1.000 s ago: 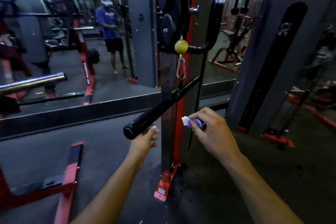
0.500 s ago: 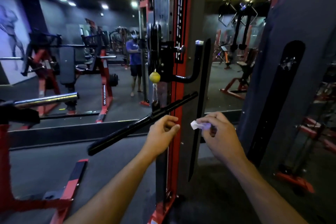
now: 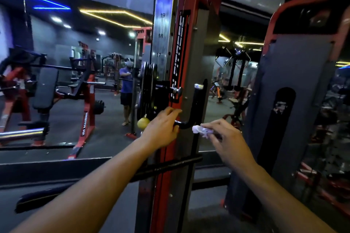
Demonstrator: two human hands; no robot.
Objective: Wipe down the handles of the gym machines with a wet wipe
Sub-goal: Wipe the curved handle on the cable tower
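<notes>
A black L-shaped handle (image 3: 198, 104) sticks out from the pulley carriage on the red upright (image 3: 168, 166) of a cable machine. My left hand (image 3: 162, 129) is closed around the handle's lower end, beside the upright. My right hand (image 3: 228, 140) pinches a crumpled white wet wipe (image 3: 199, 130), which sits right at the handle's bend. A long black straight bar (image 3: 106, 182) hangs slanted below both forearms, touched by neither hand. A yellow ball (image 3: 143, 123) on the cable hangs just left of my left hand.
A numbered steel rail (image 3: 162, 15) runs up the upright. A grey weight-stack cover (image 3: 289, 119) stands close on the right. The mirror behind reflects a person in a blue shirt (image 3: 126, 81). A red bench machine (image 3: 85, 104) and a chrome bar end (image 3: 20, 133) are on the left.
My left hand has left the straight bar and risen to grip the L-shaped handle. My right hand has lifted the wipe to the handle's bend. The bar now hangs lower in view.
</notes>
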